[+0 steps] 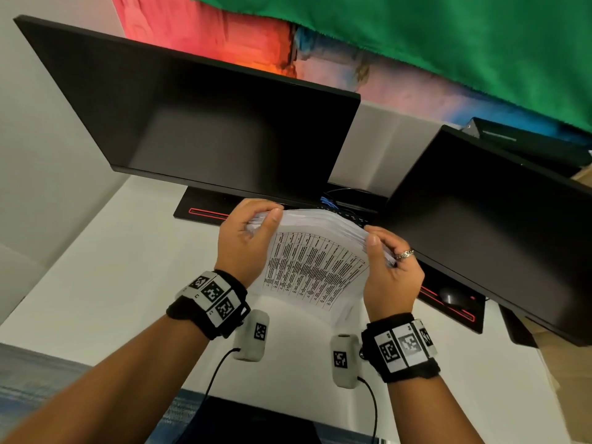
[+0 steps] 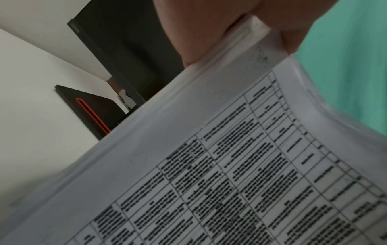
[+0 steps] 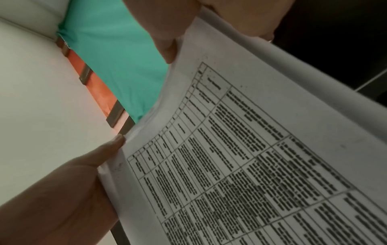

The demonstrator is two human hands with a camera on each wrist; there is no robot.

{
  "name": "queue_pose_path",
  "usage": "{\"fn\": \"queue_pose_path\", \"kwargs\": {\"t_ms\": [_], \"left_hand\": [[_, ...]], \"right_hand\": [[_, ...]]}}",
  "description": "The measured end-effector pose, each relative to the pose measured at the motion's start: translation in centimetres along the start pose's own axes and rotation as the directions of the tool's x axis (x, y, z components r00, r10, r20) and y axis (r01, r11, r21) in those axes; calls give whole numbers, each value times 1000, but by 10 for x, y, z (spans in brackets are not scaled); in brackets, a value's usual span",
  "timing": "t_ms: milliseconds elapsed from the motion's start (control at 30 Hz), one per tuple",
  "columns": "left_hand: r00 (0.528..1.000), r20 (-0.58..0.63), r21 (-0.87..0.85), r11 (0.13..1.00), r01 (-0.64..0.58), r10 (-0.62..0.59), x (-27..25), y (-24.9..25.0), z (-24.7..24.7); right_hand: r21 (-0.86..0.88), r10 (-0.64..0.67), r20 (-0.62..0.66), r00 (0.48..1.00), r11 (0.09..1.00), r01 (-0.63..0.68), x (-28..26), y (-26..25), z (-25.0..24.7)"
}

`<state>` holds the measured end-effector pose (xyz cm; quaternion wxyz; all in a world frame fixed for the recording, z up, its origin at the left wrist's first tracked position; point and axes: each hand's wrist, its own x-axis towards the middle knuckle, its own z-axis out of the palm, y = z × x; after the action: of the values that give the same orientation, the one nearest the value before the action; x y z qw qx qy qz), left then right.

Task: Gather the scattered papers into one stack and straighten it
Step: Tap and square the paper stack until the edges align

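Your left hand [image 1: 246, 238] & right hand [image 1: 389, 270] are each pinching a side edge of the paper stack [image 1: 315, 267], thumbs on the printed table facing you. You're holding the stack upright w/ its bottom edge resting on the white desk [image 1: 105, 274], in front of two dark monitors [image 1: 205, 123].
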<state>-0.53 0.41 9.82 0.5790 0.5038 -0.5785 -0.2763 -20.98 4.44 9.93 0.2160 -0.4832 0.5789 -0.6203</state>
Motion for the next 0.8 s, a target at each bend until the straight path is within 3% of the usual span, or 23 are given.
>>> {"fn": "queue_pose_path", "kwargs": {"t_ms": [67,200,367,500,667,800], "left_hand": [[1000,-6,30,999,-15,15,3,-2,1],[996,-44,11,997,74,-74,6,-3,4],[990,-108,-92,993,79,-88,8,9,12],[996,-52,-54,996,65,-68,11,8,15],[997,-32,91,993,79,-76,16,0,13],[993,-65,84,991,102,-97,20,0,12]], "right_hand": [[-8,-4,-37,999,1000,4,0,3,-1],[52,75,-99,992,996,-70,-3,7,-2],[11,15,-102,995,1000,-14,-3,3,5],[39,51,-138,989,998,-46,-1,5,6],[61,50,-82,995,997,-45,-4,4,5],[127,75,7,997,989,-76,-5,5,2]]}}
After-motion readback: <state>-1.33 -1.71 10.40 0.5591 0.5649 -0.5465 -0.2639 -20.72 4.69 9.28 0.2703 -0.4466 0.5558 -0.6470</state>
